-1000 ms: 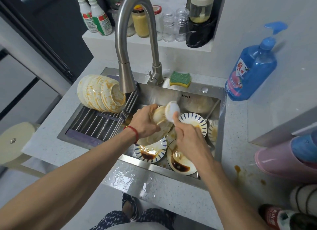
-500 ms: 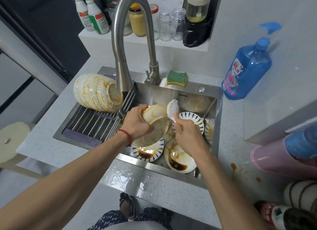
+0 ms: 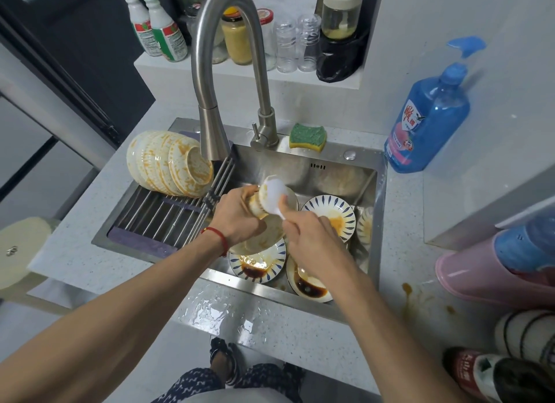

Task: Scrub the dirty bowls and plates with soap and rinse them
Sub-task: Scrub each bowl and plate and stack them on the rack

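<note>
- Pale speckled counter [image 3: 90, 252] ran round a steel sink [image 3: 303, 168] at centre frame; a wet patch [image 3: 216, 309] shone on the front edge, brown drips [image 3: 408, 294] lay at lower right.
- Curved steel tap [image 3: 210, 72] rose behind the sink; a green-and-yellow sponge [image 3: 307, 136] sat on the back rim.
- A slatted rack [image 3: 162, 213] covered the sink's left part, with stained bowls [image 3: 171, 162] stacked on edge.
- Left hand [image 3: 237, 219] gripped a smeared bowl [image 3: 264, 231] above the basin, fingers curled round its rim.
- Right hand [image 3: 312, 237] held a white brush [image 3: 274, 193], its head against the bowl.
- Blue-patterned plates [image 3: 329, 213] with dark sauce lay on the basin floor.
- Blue soap bottle [image 3: 426, 126], right of frame: red-and-pink label, writing unreadable.
- Shelf [image 3: 240, 69] at top held jars and two green-capped bottles [image 3: 156, 27], labels too blurred to read.
</note>
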Action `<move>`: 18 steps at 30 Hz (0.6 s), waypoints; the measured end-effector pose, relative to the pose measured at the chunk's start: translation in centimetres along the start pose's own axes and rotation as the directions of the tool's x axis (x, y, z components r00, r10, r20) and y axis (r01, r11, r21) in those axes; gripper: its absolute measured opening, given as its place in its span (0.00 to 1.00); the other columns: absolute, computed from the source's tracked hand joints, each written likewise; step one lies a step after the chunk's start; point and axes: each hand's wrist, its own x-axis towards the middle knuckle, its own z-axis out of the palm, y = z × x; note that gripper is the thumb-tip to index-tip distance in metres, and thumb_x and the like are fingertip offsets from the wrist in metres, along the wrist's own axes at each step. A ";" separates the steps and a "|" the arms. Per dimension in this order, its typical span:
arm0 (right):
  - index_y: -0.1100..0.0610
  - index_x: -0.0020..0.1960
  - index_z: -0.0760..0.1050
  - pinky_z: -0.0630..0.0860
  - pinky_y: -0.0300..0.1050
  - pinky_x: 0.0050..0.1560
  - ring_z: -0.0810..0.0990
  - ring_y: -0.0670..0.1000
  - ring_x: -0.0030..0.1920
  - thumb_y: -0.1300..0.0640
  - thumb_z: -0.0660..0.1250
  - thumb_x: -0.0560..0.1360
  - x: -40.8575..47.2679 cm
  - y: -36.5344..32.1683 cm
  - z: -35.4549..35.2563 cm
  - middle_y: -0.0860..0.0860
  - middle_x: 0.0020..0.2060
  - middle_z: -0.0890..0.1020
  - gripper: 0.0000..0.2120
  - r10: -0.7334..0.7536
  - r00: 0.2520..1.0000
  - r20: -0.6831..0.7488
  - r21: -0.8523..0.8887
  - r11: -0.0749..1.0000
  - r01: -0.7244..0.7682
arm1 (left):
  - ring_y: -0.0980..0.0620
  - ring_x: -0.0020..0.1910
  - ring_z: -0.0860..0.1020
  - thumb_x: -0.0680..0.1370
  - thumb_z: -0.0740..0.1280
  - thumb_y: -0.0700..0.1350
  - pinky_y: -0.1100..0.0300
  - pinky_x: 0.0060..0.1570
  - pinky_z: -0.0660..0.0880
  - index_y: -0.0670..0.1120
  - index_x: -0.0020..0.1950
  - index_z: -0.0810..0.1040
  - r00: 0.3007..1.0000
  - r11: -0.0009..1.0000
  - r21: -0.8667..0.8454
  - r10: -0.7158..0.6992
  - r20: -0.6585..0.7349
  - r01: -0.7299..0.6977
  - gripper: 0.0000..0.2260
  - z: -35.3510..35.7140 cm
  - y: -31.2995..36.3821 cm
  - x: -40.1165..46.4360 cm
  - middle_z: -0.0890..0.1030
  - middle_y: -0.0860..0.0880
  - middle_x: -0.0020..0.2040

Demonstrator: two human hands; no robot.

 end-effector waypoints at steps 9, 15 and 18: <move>0.44 0.82 0.55 0.79 0.59 0.48 0.79 0.58 0.50 0.55 0.54 0.86 0.6 0.8 0.1 0.55 0.48 0.81 0.25 0.045 0.998 -0.034 -0.097 0.994 -0.048 | 0.48 0.49 0.81 0.61 0.77 0.32 0.54 0.48 0.79 0.54 0.45 0.81 1.000 0.998 0.057 0.025 0.006 -0.026 0.21 0.4 -0.2 0.0 0.83 0.54 0.43; 0.45 0.79 0.65 0.72 0.51 0.40 0.74 0.53 0.43 0.56 0.55 0.85 0.7 2.0 -0.3 0.53 0.45 0.78 0.22 0.154 0.988 0.005 0.158 0.976 -0.153 | 0.55 0.45 0.79 0.62 0.74 0.24 0.70 0.35 0.75 0.55 0.42 0.79 1.000 0.993 -0.120 0.016 0.016 -0.014 0.25 -0.6 -0.5 0.2 0.81 0.54 0.42; 0.49 0.77 0.69 0.76 0.52 0.43 0.77 0.53 0.43 0.57 0.55 0.85 1.6 2.6 -0.5 0.53 0.48 0.80 0.21 0.218 0.976 -0.024 0.153 0.965 -0.212 | 0.51 0.47 0.81 0.61 0.73 0.22 0.64 0.36 0.79 0.51 0.45 0.82 1.000 0.971 -0.239 0.001 0.004 0.000 0.25 -0.8 -0.9 0.2 0.84 0.51 0.44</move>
